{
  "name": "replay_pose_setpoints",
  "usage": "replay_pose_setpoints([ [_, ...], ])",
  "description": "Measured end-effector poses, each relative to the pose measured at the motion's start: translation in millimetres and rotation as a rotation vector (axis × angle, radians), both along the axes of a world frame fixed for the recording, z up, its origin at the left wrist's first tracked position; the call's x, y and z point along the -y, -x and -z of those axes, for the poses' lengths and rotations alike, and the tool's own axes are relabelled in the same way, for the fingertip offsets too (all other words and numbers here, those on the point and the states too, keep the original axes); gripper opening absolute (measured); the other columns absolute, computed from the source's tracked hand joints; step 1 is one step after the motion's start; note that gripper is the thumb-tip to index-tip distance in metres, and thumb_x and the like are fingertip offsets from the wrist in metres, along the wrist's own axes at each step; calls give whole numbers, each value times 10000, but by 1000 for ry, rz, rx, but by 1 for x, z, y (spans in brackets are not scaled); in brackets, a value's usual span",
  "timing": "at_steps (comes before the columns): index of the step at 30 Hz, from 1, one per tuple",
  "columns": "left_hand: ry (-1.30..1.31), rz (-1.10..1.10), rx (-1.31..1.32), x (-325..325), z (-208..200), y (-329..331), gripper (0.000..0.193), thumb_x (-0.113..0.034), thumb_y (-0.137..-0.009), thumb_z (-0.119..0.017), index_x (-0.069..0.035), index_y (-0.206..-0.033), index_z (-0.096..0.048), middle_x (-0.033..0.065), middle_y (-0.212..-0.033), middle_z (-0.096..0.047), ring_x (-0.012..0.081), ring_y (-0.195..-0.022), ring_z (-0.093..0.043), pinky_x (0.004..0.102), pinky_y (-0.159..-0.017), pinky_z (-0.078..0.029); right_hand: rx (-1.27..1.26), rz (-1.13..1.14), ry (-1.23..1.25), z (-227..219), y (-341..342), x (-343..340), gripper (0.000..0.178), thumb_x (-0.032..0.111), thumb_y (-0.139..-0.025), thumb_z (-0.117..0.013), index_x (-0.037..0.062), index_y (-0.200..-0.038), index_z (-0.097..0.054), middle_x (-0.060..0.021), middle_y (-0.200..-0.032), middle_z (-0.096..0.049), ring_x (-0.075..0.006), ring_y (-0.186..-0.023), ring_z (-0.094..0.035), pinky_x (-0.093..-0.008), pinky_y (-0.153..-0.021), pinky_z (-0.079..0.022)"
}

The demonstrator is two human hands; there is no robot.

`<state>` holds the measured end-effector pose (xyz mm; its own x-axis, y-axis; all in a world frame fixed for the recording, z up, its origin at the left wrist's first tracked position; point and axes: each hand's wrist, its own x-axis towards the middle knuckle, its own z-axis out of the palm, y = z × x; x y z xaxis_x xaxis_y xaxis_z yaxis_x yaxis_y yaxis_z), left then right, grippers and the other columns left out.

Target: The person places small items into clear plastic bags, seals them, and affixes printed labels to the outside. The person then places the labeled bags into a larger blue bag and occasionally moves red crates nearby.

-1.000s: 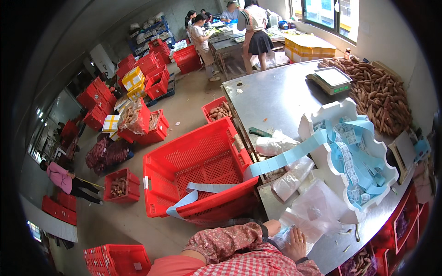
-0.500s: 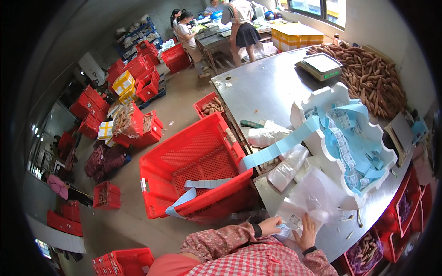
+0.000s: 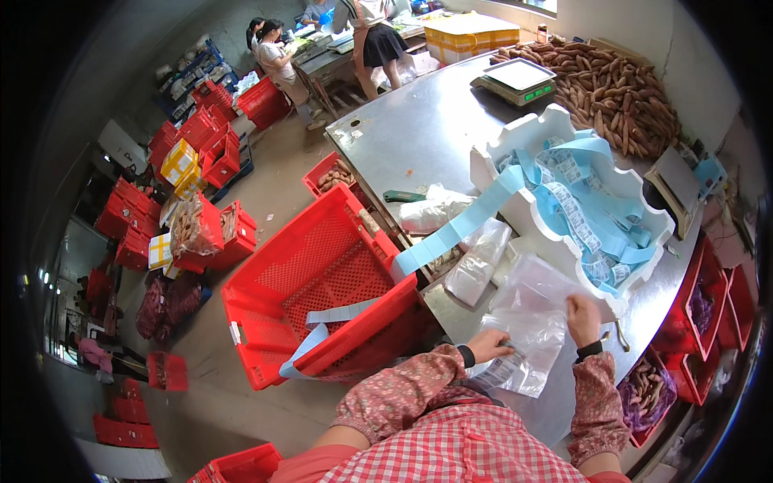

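Note:
Clear plastic bags (image 3: 538,334) lie at the near edge of the metal table. On their left edge my left hand (image 3: 489,346) is closed, beside a printed label showing through the plastic. My right hand (image 3: 584,320), at their far right, has its fingers curled together on the plastic. Just beyond is a scalloped white foam box (image 3: 555,233) full of blue label strips (image 3: 594,201). One strip runs out over the box's left side and down into a red crate (image 3: 322,282). Rolled clear bags (image 3: 477,262) sit left of the box.
Sweet potatoes (image 3: 616,92) are heaped at the table's far right, beside a weighing scale (image 3: 515,80). A green-handled tool (image 3: 404,196) lies by the table's left edge. Red crates (image 3: 699,322) stand below on the right, more across the floor at left. Several people work at a far table.
My right hand has gone from lying spread on the bag to closing on its far right part. The top bag now lies more spread out. My view has shifted slightly.

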<state>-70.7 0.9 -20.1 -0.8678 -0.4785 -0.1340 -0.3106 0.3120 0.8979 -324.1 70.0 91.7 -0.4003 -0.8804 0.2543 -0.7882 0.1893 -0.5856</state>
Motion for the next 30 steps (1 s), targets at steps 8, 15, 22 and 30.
replay_pose_setpoints([
  [8,164,-320,163,-20,64,-3,384,-386,-836,-719,-13,-775,-652,232,-731,-619,431,-724,-610,514,-648,-461,43,-505,-205,44,-105,-61,368,253,-876,-705,64,-1188,-655,-141,-1213,-653,-352,-1091,-627,-470,-952,-478],
  [15,-4,-288,259,-17,29,-16,330,-324,-873,-689,0,-810,-668,235,-762,-662,391,-694,-663,480,-642,-502,106,-420,-181,71,-98,-93,553,232,-882,-687,44,-1375,-522,-167,-1422,-522,-369,-1279,-502,-491,-1079,-374],
  [22,123,-170,197,-36,0,-44,405,-303,-894,-700,55,-760,-563,238,-656,-526,387,-601,-547,442,-574,-416,-252,-530,-392,91,-84,-94,728,255,-839,-711,207,-1505,-420,-80,-1606,-325,-267,-1499,-263,-471,-1199,-249],
  [30,245,-234,4,-62,-63,-69,349,-251,-927,-661,31,-761,-539,211,-739,-516,399,-674,-536,461,-592,-391,-159,-413,-369,109,-90,-97,538,103,-848,-637,171,-1377,-571,-63,-1564,-407,-254,-1485,-301,-469,-1194,-256],
])
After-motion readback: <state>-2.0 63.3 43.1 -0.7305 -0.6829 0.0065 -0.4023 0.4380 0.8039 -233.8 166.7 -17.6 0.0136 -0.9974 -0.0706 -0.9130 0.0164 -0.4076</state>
